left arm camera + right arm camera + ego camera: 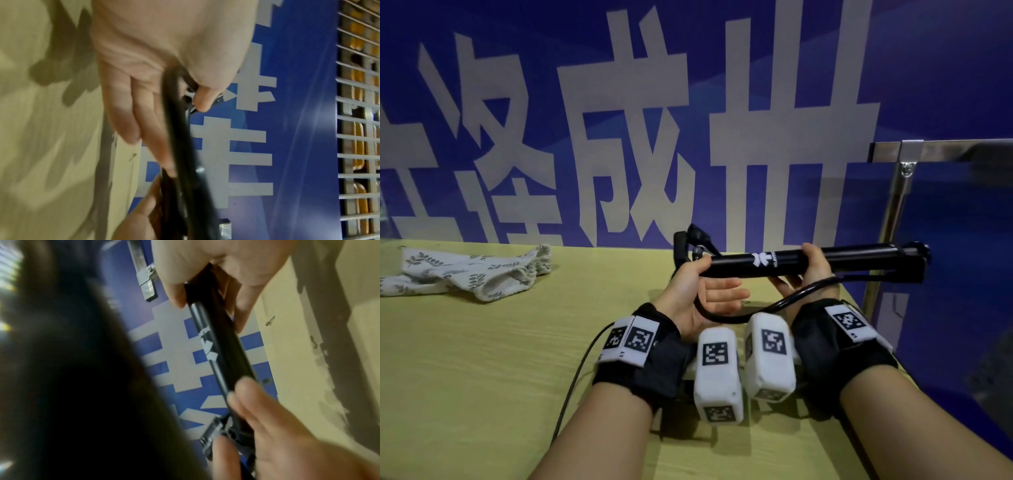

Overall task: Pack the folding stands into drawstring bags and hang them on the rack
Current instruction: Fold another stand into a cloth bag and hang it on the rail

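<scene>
The folding stand (798, 263) is a slim black tube with a white logo near its middle, folded shut and lying almost level in the air above the surface, with a hinged clamp part at its left end. The drawstring bag (472, 272), cream cloth printed with grey leaf sprigs, lies crumpled and flat on the surface, well apart to the left.

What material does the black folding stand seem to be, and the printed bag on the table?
Folding stand: probably metal tube with satin black coating; it shows a smooth, soft sheen and a printed white logo.
Bag: woven cloth, likely cotton, matte; it wrinkles softly and has a gathered mouth.
</scene>
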The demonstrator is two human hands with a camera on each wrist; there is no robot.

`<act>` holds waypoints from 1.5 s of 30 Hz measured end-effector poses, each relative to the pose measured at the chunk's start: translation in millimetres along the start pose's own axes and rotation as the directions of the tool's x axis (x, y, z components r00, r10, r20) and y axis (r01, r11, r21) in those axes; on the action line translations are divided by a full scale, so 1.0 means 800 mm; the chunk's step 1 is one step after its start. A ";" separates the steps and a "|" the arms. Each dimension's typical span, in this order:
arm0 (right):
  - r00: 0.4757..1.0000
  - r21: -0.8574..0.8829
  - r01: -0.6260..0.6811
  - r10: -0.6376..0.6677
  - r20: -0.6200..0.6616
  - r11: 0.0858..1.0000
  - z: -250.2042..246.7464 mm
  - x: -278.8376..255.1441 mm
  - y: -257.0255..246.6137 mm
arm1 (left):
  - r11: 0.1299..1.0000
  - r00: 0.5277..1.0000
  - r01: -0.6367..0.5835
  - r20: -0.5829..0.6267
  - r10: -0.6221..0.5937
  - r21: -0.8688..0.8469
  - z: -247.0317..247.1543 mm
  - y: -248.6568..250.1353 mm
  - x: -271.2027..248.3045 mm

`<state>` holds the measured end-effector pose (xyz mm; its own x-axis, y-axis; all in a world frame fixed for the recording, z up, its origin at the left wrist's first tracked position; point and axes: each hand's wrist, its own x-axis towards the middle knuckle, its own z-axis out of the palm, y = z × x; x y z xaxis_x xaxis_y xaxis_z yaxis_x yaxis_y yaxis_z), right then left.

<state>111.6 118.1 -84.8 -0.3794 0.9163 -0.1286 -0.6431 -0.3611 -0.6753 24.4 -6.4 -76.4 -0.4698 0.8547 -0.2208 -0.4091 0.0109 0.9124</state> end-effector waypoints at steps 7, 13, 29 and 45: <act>0.994 -0.017 -0.106 0.106 -0.017 0.994 -0.017 0.014 -0.007 | 0.963 0.993 -0.108 0.010 0.114 -0.246 -0.006 0.016 -0.005; 0.995 -0.047 -0.095 0.094 -0.019 0.994 -0.022 0.032 0.005 | 0.705 0.944 -0.316 -0.136 0.300 -0.634 -0.020 0.029 -0.010; 0.987 -0.146 -0.096 0.113 0.115 0.985 -0.023 0.031 0.021 | 0.613 0.792 -0.598 -0.502 0.348 -0.517 -0.070 0.026 0.009; 0.995 -0.156 -0.093 0.099 0.026 0.983 -0.016 0.013 0.008 | 0.806 0.869 -0.475 -0.331 0.367 -0.353 -0.059 0.017 0.017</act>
<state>112.2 127.8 -99.8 -0.4584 0.8712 -0.1755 -0.4934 -0.4137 -0.7651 -24.6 -19.3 -83.3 -0.8175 0.5752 0.0289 -0.3827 -0.5799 0.7192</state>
